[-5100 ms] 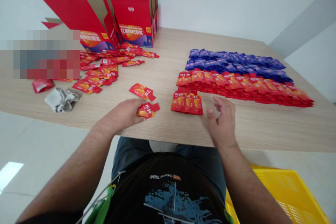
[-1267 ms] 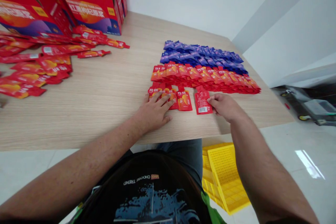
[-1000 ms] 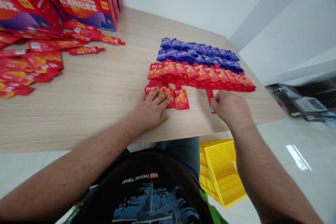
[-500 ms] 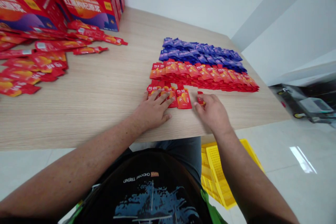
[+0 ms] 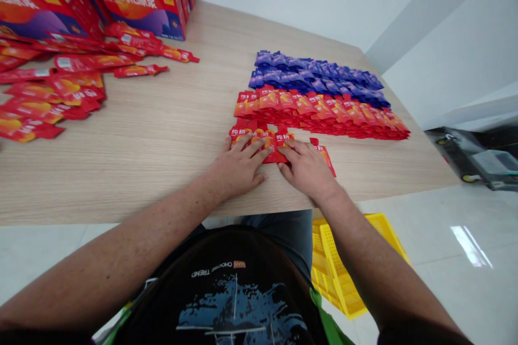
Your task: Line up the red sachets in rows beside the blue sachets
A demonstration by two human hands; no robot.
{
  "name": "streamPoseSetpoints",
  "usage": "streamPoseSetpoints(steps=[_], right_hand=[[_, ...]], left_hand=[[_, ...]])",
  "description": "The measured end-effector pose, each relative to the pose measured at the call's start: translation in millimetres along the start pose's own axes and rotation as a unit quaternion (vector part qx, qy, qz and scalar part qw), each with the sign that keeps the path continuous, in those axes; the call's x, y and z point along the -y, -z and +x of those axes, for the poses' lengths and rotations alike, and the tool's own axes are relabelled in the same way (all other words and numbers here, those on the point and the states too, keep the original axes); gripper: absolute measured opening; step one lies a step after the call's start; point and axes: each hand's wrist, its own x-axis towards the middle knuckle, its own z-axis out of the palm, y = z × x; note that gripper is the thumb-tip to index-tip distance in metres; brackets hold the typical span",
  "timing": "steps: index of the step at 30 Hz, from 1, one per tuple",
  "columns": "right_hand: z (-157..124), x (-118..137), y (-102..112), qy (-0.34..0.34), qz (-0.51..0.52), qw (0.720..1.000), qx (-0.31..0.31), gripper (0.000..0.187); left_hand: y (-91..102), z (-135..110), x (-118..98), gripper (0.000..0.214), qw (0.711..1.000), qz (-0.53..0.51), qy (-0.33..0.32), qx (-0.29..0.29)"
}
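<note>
A: Hands?
B: Left hand (image 5: 238, 167) and right hand (image 5: 305, 167) spread flat, side by side, pressing down on a short row of red sachets (image 5: 243, 132).
A: Pinching anything?
B: No. Loose sachet (image 5: 325, 157) just right; red rows (image 5: 319, 116), then purple rows (image 5: 315, 80) beyond.

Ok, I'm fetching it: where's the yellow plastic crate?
Head view: the yellow plastic crate is on the floor, right of the legs, below the table edge.

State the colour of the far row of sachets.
Blue-purple: the far sachets show best in the head view.

Cartons (image 5: 129, 2) cut off top-left; sachets (image 5: 243, 132) partly under left hand (image 5: 238, 166).
</note>
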Motion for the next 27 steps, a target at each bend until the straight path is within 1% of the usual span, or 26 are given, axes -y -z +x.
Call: streamPoseSetpoints(steps=[4,9,13,16,18,20,22,23,25,26,27], right_hand=[[1.2,2.1,-5.5,0.007,0.009,1.0,0.005,0.049],[-3.2,10.1,-20.2,-0.023,0.031,0.999,-0.01,0.067],[-5.8,23.4,-28.9,-0.055,0.05,0.997,-0.008,0.08],[-6.5,31.8,-28.9,-0.071,0.066,0.995,-0.001,0.086],[-10.5,31.3,-23.9,-0.063,0.086,0.994,-0.006,0.085],[-19.7,22.7,-15.3,-0.044,0.11,0.992,-0.036,0.079],[-33.6,5.1,-5.6,-0.045,0.117,0.987,-0.096,0.073],[-41.4,-6.5,-1.5,-0.064,0.111,0.983,-0.13,0.07],[-56.2,-31.8,3.1,-0.137,0.086,0.97,-0.179,0.067],[-62.4,-43.6,3.3,-0.182,0.076,0.963,-0.183,0.067],[-67.3,-53.6,2.2,-0.224,0.07,0.957,-0.173,0.067]], left_hand=[[-0.6,0.4,0.4,0.066,1.0,0.0,0.0,0.001],[-0.9,0.2,0.6,0.065,1.0,0.01,-0.007,-0.006],[-2.0,0.1,0.4,0.064,1.0,0.017,-0.006,-0.013],[-2.8,0.2,0.5,0.063,1.0,0.019,-0.005,-0.015],[-2.6,0.2,0.7,0.065,1.0,0.018,-0.005,-0.011],[-1.7,0.1,0.7,0.065,1.0,0.018,-0.003,-0.003],[-0.5,-0.1,0.4,0.065,1.0,0.021,0.0,0.005],[0.1,-0.2,0.3,0.065,1.0,0.023,0.0,0.008],[1.1,-0.3,0.0,0.066,1.0,0.026,0.0,0.01],[1.5,-0.3,-0.1,0.066,1.0,0.028,-0.001,0.011],[1.8,-0.3,-0.1,0.066,1.0,0.028,-0.001,0.013]])
